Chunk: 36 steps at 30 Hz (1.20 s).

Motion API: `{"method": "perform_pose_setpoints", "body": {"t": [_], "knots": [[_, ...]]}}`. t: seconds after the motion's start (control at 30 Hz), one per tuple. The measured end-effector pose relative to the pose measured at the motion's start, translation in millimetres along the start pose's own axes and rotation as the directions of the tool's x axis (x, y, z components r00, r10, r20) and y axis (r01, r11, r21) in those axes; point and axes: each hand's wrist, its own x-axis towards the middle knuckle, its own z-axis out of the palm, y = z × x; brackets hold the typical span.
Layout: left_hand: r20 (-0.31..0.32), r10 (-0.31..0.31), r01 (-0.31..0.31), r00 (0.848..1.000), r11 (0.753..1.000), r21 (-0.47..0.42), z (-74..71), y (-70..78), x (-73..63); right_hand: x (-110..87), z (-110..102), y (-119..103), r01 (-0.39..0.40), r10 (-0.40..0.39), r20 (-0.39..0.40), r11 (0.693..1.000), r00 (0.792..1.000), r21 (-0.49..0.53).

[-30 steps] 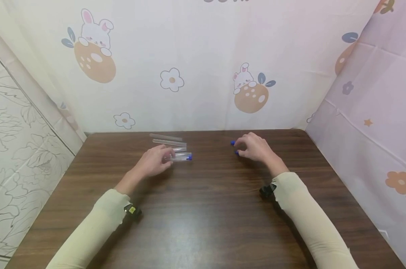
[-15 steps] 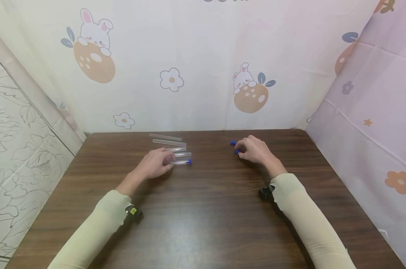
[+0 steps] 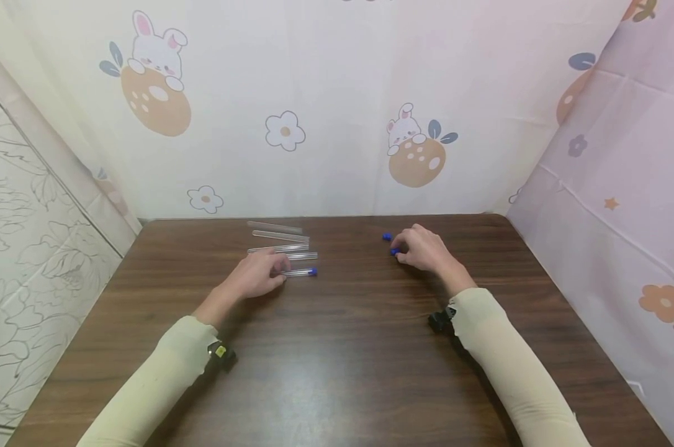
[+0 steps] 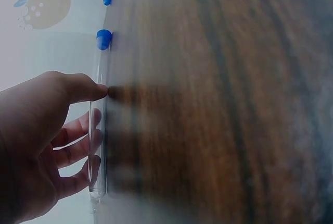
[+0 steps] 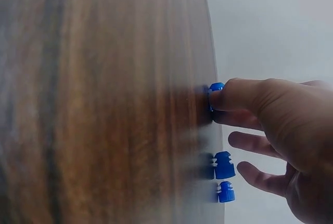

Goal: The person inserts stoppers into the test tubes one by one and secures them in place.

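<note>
A clear test tube with a blue stopper [image 3: 313, 272] lies at the near end of a row of tubes in the head view. My left hand [image 3: 256, 273] holds this tube [image 4: 102, 67], thumb on one side and fingers on the other, its stoppered end pointing right. On the right, my right hand [image 3: 423, 248] pinches a loose blue stopper [image 5: 217, 86] between thumb and index finger, close to the tabletop. Its other fingers are spread apart. Two more blue stoppers, a ribbed one [image 5: 224, 166] and a smaller-looking one [image 5: 226, 193], stand beside those fingers.
Several unstoppered clear tubes [image 3: 281, 236] lie side by side beyond my left hand. The dark wooden table [image 3: 337, 347] ends at a patterned curtain [image 3: 337, 167] at the back. Another curtain [image 3: 611, 248] hangs along the right side.
The stoppered tube has come nearer, apart from the other tubes, with my left hand. My right hand has dropped slightly, and its fingertips have closed in on the nearer stopper.
</note>
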Motion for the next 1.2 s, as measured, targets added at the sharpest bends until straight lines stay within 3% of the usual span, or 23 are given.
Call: {"method": "perform_pose_setpoints", "body": {"t": [0.43,0.63,0.73,0.93,1.03,1.07,1.17,1.2], "knots": [[0.02,-0.01,0.009,1.0,1.0,0.016,-0.7,-0.4,0.4,-0.5,-0.4,-1.2,-0.005,0.005,-0.001,1.0,1.0,-0.003],[0.026,-0.022,0.023,0.999,0.999,-0.029,-4.1,2.1,0.0,-1.0,-1.3,-0.9,-0.003,0.003,-0.004,1.0,1.0,0.0],[0.032,-0.022,0.024,0.999,0.998,-0.05,-14.9,12.0,-2.5,-0.9,-2.3,-0.1,-0.003,0.003,-0.002,1.0,1.0,0.003],[0.05,-0.019,0.022,0.999,0.998,-0.061,-54.3,51.6,-10.3,0.1,-4.7,2.0,-0.003,0.003,-0.013,1.0,1.0,0.012],[0.054,0.0,0.005,0.999,0.997,-0.08,-57.8,49.4,-11.5,0.4,-6.1,2.3,0.001,0.0,-0.021,1.0,1.0,0.018],[0.045,0.023,-0.019,0.999,0.996,-0.093,-51.9,40.0,-10.5,0.3,-6.7,2.0,-0.001,0.002,-0.022,1.0,1.0,0.022],[0.051,0.018,-0.013,0.999,0.995,-0.097,-53.6,40.8,-9.7,-0.5,-8.8,0.9,-0.01,0.011,-0.023,0.999,1.0,0.034],[0.062,-0.008,0.013,0.998,0.996,-0.085,-61.2,51.6,-10.3,-0.7,-9.3,0.5,-0.014,0.015,-0.023,0.999,1.0,0.037]]}}
